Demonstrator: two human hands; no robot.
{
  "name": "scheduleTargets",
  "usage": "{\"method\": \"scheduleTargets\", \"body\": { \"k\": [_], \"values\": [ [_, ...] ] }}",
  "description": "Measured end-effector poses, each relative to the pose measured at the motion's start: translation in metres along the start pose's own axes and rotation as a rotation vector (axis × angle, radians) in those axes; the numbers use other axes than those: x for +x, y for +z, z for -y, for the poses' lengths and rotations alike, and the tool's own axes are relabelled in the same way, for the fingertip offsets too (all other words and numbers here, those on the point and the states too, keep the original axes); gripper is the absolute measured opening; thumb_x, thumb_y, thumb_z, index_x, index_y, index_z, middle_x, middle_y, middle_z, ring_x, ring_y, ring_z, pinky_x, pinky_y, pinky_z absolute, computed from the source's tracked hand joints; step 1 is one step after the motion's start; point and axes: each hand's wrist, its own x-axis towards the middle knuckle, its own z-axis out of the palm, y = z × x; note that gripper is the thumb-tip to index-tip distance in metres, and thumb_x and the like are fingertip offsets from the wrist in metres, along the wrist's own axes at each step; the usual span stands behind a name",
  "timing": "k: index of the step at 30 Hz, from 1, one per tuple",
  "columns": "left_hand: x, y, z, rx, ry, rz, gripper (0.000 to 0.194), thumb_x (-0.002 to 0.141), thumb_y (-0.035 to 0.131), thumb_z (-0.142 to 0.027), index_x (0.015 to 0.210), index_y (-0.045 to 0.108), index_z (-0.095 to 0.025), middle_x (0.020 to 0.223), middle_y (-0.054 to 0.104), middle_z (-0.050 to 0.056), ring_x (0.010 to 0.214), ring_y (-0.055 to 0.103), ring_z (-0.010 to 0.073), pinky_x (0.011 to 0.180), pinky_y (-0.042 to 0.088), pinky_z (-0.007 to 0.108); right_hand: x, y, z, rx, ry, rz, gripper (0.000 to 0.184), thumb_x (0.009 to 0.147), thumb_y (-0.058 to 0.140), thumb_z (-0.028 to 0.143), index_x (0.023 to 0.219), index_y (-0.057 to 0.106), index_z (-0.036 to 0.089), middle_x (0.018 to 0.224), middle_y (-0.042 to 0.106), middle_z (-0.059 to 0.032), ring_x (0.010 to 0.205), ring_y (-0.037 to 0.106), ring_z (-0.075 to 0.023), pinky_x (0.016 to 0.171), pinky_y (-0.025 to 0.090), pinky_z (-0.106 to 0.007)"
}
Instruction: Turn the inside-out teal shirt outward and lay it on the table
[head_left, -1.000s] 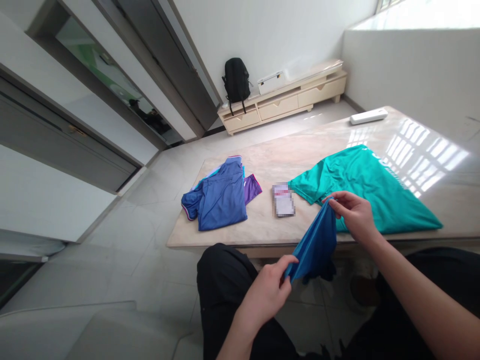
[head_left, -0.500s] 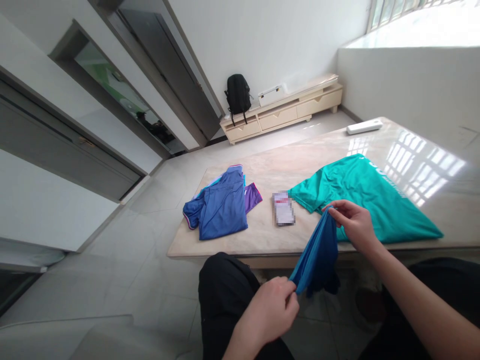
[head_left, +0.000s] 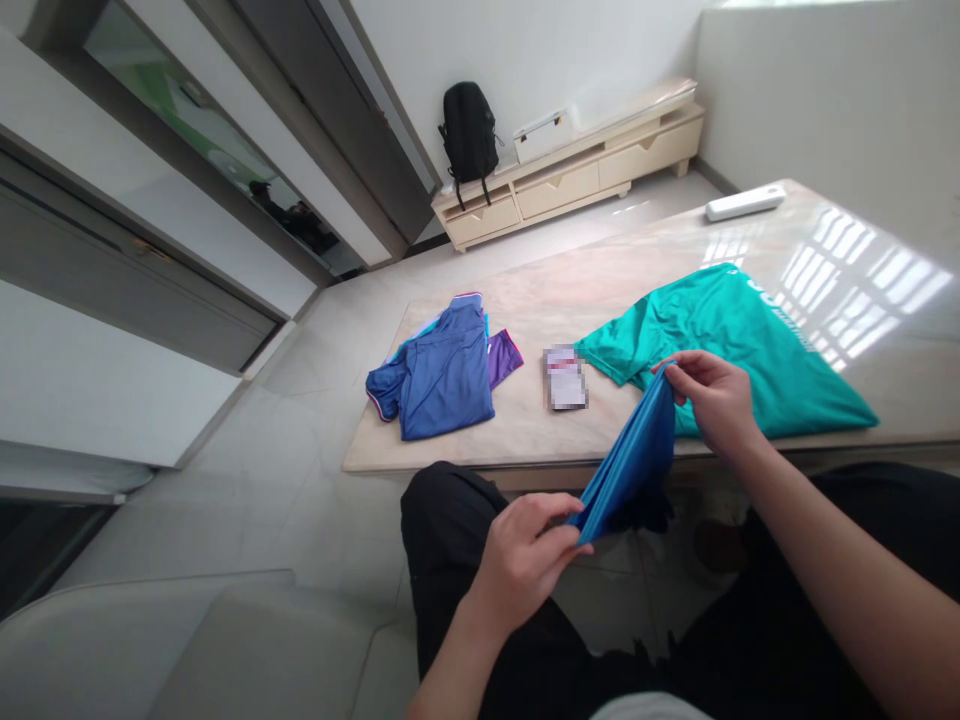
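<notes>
A blue garment [head_left: 634, 465] is stretched between my two hands in front of the table's near edge. My left hand [head_left: 525, 555] pinches its lower end over my lap. My right hand [head_left: 712, 398] grips its upper end just above the table edge, over a teal shirt [head_left: 739, 345] spread flat on the marble table [head_left: 600, 300]. The garment's lower folds hang down below the table edge.
A pile of blue and purple clothes [head_left: 442, 375] lies at the table's left end, with a small card [head_left: 564, 377] beside it. A white remote [head_left: 745, 203] rests at the far end. A black backpack [head_left: 469, 130] stands on a low cabinet [head_left: 570, 175] by the wall.
My left hand has come up and turned slightly while keeping hold of the blue garment's lower end. My right hand stays at the upper end. The view has tilted a little.
</notes>
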Motion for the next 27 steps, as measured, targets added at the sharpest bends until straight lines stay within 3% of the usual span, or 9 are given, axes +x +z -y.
{"method": "scheduleTargets", "body": {
  "k": [5, 10, 13, 16, 21, 24, 27],
  "values": [
    [0.002, -0.002, -0.008, -0.044, -0.041, -0.031, 0.014, 0.090, 0.075, -0.025, 0.094, 0.064, -0.018, 0.115, 0.068, 0.010, 0.101, 0.068, 0.0197, 0.087, 0.058, 0.031, 0.000, -0.001, 0.000, -0.001, -0.007, -0.045, 0.019, 0.079, 0.082, 0.038, 0.087, 0.075, 0.021, 0.082, 0.076, -0.0029, 0.057, 0.055, -0.0108, 0.048, 0.041, -0.022],
    [0.014, -0.014, -0.011, 0.031, -0.001, 0.123, 0.003, 0.096, 0.066, -0.017, 0.096, 0.063, -0.017, 0.122, 0.068, 0.010, 0.106, 0.067, 0.0199, 0.089, 0.056, 0.032, -0.001, -0.002, 0.005, 0.005, 0.008, 0.002, 0.021, 0.078, 0.082, 0.039, 0.086, 0.074, 0.021, 0.082, 0.075, -0.0030, 0.058, 0.055, -0.0109, 0.048, 0.042, -0.022],
    [0.018, -0.022, -0.011, 0.122, 0.043, 0.128, 0.008, 0.094, 0.070, -0.021, 0.091, 0.063, -0.018, 0.119, 0.071, 0.007, 0.097, 0.068, 0.0188, 0.081, 0.055, 0.031, -0.002, -0.003, 0.007, -0.003, 0.024, 0.062, 0.022, 0.079, 0.082, 0.040, 0.086, 0.075, 0.020, 0.079, 0.073, -0.0027, 0.057, 0.055, -0.0108, 0.048, 0.042, -0.022],
    [0.014, -0.028, -0.010, 0.150, -0.006, 0.090, 0.011, 0.094, 0.070, -0.024, 0.088, 0.064, -0.018, 0.112, 0.071, 0.007, 0.087, 0.067, 0.0174, 0.077, 0.055, 0.030, -0.002, -0.005, 0.009, -0.002, 0.033, 0.080, 0.023, 0.079, 0.082, 0.041, 0.086, 0.074, 0.021, 0.080, 0.074, -0.0030, 0.058, 0.055, -0.0110, 0.048, 0.043, -0.022],
    [-0.003, -0.040, -0.004, 0.086, -0.156, -0.029, 0.005, 0.096, 0.065, -0.014, 0.093, 0.066, -0.018, 0.094, 0.070, 0.006, 0.083, 0.069, 0.0155, 0.076, 0.055, 0.024, -0.009, -0.012, 0.022, -0.073, 0.015, 0.168, 0.027, 0.078, 0.081, 0.045, 0.086, 0.074, 0.020, 0.081, 0.075, -0.0041, 0.054, 0.054, -0.0112, 0.049, 0.045, -0.024],
    [-0.012, -0.053, 0.005, 0.102, -0.173, -0.096, 0.008, 0.096, 0.064, -0.011, 0.096, 0.068, -0.018, 0.095, 0.072, 0.006, 0.085, 0.072, 0.0152, 0.078, 0.057, 0.023, -0.024, -0.023, 0.041, -0.271, -0.019, 0.241, 0.030, 0.078, 0.080, 0.048, 0.088, 0.074, 0.021, 0.078, 0.075, -0.0043, 0.053, 0.059, -0.0138, 0.053, 0.049, -0.028],
    [-0.016, -0.070, 0.011, 0.112, -0.156, -0.152, 0.011, 0.092, 0.068, -0.010, 0.097, 0.071, -0.020, 0.099, 0.076, 0.005, 0.089, 0.074, 0.0156, 0.084, 0.058, 0.022, -0.046, -0.037, 0.067, -0.559, -0.137, 0.232, 0.028, 0.082, 0.075, 0.051, 0.091, 0.075, 0.025, 0.070, 0.071, -0.0012, 0.052, 0.061, -0.0150, 0.055, 0.050, -0.028]
  ]
}}
